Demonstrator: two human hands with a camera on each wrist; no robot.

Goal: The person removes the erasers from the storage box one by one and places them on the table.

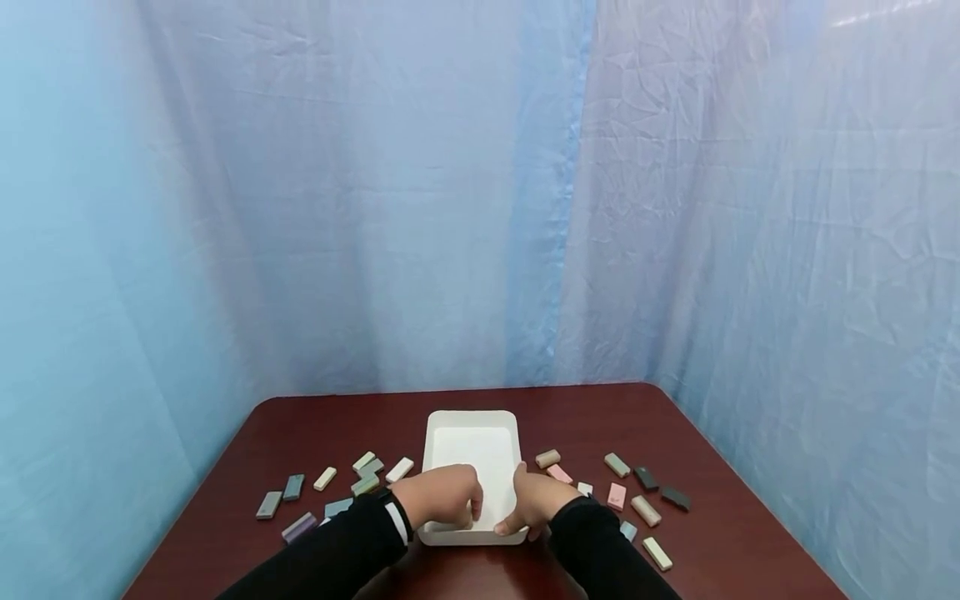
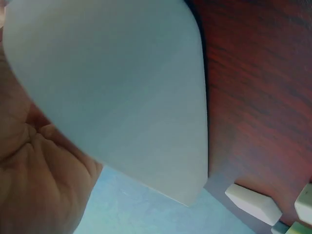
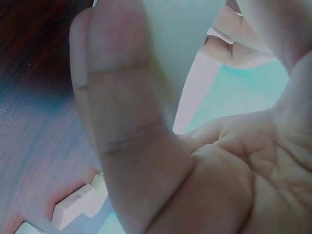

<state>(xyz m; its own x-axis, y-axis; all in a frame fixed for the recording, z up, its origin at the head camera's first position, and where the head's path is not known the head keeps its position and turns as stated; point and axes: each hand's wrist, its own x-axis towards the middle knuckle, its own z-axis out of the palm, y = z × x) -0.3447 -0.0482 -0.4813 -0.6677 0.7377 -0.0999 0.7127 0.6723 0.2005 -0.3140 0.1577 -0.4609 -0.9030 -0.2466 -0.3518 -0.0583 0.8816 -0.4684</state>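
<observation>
Hands at the near end of a white tray (image 1: 472, 433) on the dark red bench (image 1: 720, 500): the left hand (image 1: 438, 496) curls over the near left rim with fingers inside, and the right hand (image 1: 534, 502) takes the near right corner, thumb on the wall. Small coloured blocks (image 1: 645, 510) lie scattered just outside each grip. Judged risks: a sideways slide could sweep those blocks off the bench; lifted by its near end only, the tray could tip away.

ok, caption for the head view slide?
Both hands grip the near end of a white rectangular plastic tray amid scattered pastel blocks.
</observation>
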